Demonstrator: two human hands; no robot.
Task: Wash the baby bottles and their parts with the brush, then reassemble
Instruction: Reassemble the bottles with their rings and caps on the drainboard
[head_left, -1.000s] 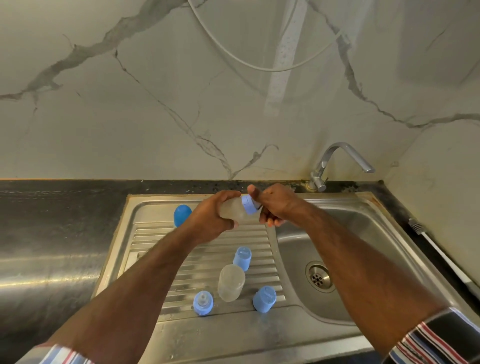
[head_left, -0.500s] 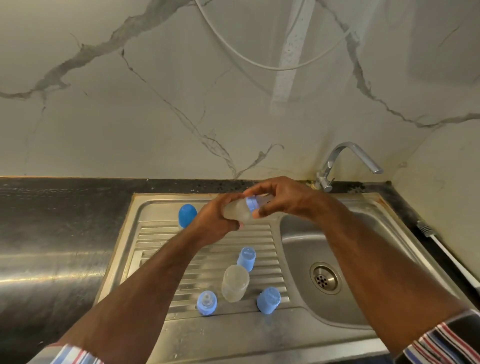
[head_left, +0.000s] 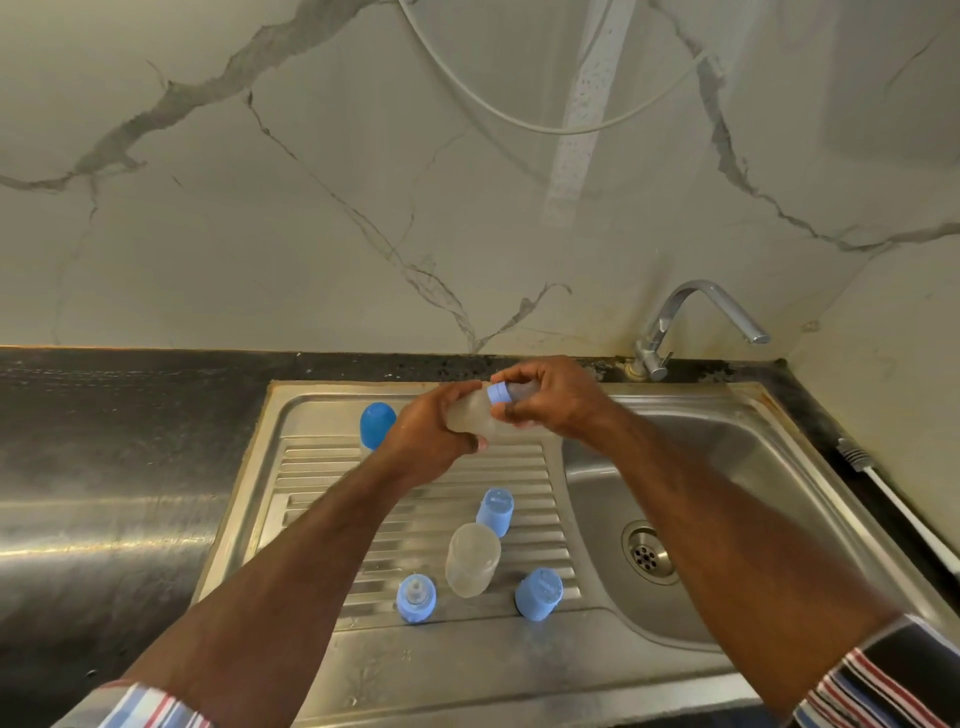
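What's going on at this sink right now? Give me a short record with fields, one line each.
left hand: grips the body of the held bottle, above the drainboard
right hand: fingers curled round the blue collar at the bottle's neck
drainboard: second bottle body, two pale blue caps, a blue ring with teat, a darker blue cap
brush: on the counter right of the basin, untouched
tap: no water seen running

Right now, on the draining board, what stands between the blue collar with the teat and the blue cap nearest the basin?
In the head view, a clear bottle body stands between the teat collar and that blue cap, apart from both.
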